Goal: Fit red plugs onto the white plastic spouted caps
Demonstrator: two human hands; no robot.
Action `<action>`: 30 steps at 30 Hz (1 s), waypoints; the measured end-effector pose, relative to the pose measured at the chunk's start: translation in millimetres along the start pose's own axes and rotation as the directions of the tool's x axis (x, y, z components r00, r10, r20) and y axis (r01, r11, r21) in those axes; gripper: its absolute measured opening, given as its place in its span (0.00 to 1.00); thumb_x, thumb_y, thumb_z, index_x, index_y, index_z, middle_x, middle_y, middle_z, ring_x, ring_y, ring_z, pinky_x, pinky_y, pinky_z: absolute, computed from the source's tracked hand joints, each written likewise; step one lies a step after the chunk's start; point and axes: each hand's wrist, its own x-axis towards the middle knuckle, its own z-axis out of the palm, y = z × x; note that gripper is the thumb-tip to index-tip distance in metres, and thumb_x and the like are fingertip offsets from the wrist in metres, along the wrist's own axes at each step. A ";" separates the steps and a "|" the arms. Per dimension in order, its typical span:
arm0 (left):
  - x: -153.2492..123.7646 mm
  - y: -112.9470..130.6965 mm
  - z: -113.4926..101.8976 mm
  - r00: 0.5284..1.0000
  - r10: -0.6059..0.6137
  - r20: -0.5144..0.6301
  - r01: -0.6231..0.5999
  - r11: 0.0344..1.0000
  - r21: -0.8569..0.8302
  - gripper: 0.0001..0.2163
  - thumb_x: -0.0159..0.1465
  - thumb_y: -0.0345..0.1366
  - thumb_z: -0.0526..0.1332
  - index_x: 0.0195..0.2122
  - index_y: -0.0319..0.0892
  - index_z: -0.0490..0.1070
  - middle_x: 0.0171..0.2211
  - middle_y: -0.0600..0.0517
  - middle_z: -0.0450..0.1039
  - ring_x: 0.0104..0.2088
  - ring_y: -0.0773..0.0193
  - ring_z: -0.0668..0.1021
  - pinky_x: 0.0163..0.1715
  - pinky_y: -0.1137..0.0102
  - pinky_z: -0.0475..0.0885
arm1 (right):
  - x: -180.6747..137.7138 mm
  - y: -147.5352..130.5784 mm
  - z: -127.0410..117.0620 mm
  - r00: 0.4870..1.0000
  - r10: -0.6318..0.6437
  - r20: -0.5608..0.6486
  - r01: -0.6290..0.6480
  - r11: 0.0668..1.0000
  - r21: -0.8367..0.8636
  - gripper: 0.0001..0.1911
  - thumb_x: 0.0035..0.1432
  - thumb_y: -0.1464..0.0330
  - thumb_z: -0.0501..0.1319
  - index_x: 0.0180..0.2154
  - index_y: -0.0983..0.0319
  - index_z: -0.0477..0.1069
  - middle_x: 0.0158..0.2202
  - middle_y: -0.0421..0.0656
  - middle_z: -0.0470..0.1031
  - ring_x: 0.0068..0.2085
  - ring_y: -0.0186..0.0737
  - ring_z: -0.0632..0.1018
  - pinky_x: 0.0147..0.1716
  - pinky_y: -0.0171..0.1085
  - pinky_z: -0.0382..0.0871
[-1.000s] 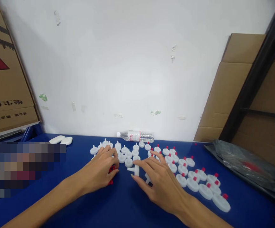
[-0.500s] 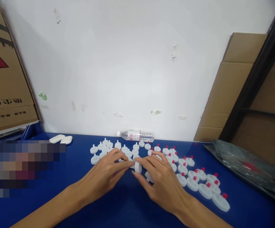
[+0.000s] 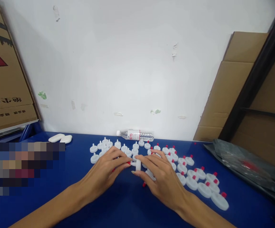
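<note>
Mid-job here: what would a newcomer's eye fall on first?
Probably the middle, where the right hand holds a white cap on edge and the left hand holds a red tip at its spout. Next, the red-tipped caps spread across the right of the blue table, and the clear bottle lying by the wall behind.

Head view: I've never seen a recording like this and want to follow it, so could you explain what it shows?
No machine here: one person works barehanded, filmed by a camera worn on their head, looking forward and down. The right hand holds a white spouted cap sideways; the left hand pinches a small red tip at its spout. On the blue table are more white caps: plain-spouted ones mostly left, red-tipped ones mostly right. A clear bottle lies behind them.
</note>
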 end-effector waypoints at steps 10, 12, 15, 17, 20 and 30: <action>-1.6 21.7 -1.4 0.994 -0.105 -0.007 0.102 0.979 -0.176 0.13 0.74 0.31 0.52 0.35 0.43 0.74 0.31 0.51 0.73 0.35 0.61 0.72 0.35 0.66 0.68 | -1.8 -12.7 2.7 0.992 0.029 -0.119 -0.017 0.995 0.101 0.15 0.69 0.63 0.61 0.56 0.57 0.71 0.43 0.45 0.80 0.43 0.42 0.80 0.57 0.51 0.68; 0.4 23.1 -2.4 0.992 -0.126 -0.008 0.123 0.974 -0.190 0.13 0.74 0.32 0.53 0.35 0.43 0.75 0.31 0.51 0.74 0.34 0.61 0.73 0.35 0.66 0.69 | -0.2 -10.9 1.4 0.995 0.010 -0.098 -0.003 0.998 0.069 0.16 0.69 0.63 0.61 0.56 0.57 0.71 0.43 0.44 0.81 0.43 0.41 0.81 0.58 0.52 0.67; 5.0 24.3 -4.5 0.982 -0.180 -0.057 0.160 0.953 -0.256 0.11 0.73 0.34 0.56 0.39 0.45 0.77 0.36 0.50 0.77 0.38 0.61 0.75 0.38 0.66 0.71 | 5.2 -5.9 -4.6 1.000 -0.023 -0.004 0.023 1.000 -0.012 0.20 0.69 0.59 0.61 0.59 0.58 0.69 0.43 0.44 0.82 0.42 0.41 0.81 0.62 0.56 0.63; 6.6 23.9 -5.5 0.969 -0.222 -0.104 0.185 0.941 -0.285 0.09 0.73 0.36 0.57 0.40 0.46 0.77 0.38 0.51 0.78 0.39 0.61 0.76 0.40 0.67 0.72 | 9.1 -2.3 -11.1 0.995 -0.021 0.099 0.027 0.998 -0.065 0.28 0.67 0.56 0.63 0.63 0.59 0.63 0.42 0.44 0.82 0.41 0.42 0.81 0.62 0.58 0.61; 4.8 19.7 -4.8 0.958 -0.252 -0.138 0.219 0.952 -0.213 0.09 0.73 0.37 0.56 0.37 0.44 0.75 0.34 0.53 0.75 0.35 0.62 0.74 0.37 0.67 0.70 | 12.5 3.2 -20.9 0.952 -0.035 0.304 0.077 0.989 -0.129 0.34 0.62 0.54 0.67 0.63 0.60 0.63 0.45 0.45 0.80 0.48 0.47 0.79 0.61 0.58 0.62; -6.8 8.6 14.9 0.976 -0.140 0.166 0.117 0.983 0.141 0.08 0.71 0.32 0.56 0.34 0.43 0.71 0.31 0.51 0.72 0.36 0.58 0.72 0.37 0.64 0.68 | 11.2 12.3 -15.6 0.857 -0.153 0.493 0.274 0.944 -0.183 0.05 0.62 0.68 0.68 0.34 0.58 0.73 0.40 0.39 0.78 0.45 0.42 0.77 0.57 0.48 0.66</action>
